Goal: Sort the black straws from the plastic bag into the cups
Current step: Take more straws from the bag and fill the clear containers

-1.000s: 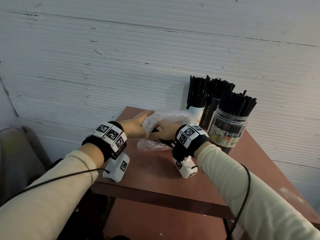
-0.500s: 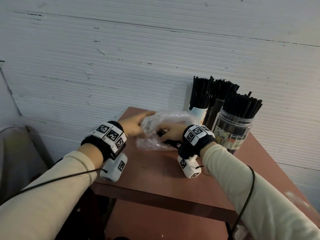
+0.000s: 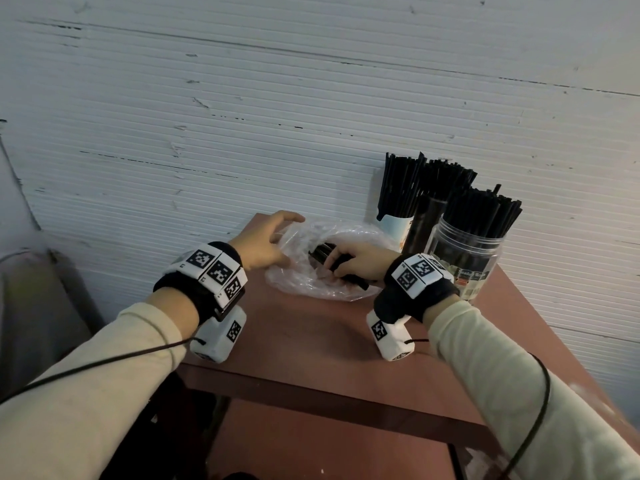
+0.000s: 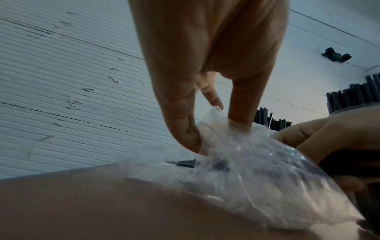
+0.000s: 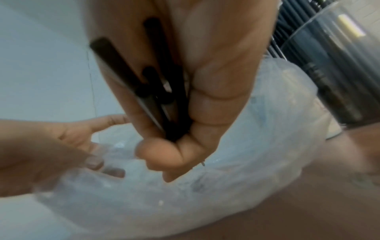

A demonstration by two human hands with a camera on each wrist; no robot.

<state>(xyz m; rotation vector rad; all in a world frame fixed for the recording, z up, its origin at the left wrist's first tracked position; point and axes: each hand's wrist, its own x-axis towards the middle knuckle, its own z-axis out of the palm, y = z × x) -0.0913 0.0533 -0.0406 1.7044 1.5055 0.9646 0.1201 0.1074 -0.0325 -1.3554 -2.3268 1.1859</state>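
Observation:
A crumpled clear plastic bag [image 3: 304, 271] lies on the brown table [image 3: 311, 341] near the wall. My left hand [image 3: 266, 244] pinches the bag's left edge [image 4: 213, 129] between thumb and fingers. My right hand [image 3: 356, 261] is inside the bag's mouth, curled round a small bundle of black straws [image 3: 323, 252]; the bundle [image 5: 160, 91] shows in my palm in the right wrist view. At the back right stand a clear jar [image 3: 467, 258], a dark cup [image 3: 424, 223] and a white cup [image 3: 394, 223], each packed with upright black straws.
A white ribbed wall [image 3: 242, 116] runs right behind the table. The table's front edge [image 3: 311, 386] is close to me, with a lower shelf beneath. A grey object [image 3: 27, 306] sits off the table's left side.
My right hand has closed round a bundle of straws inside the bag and drawn it back, so the straw ends now show. My left hand has kept its hold on the bag's edge.

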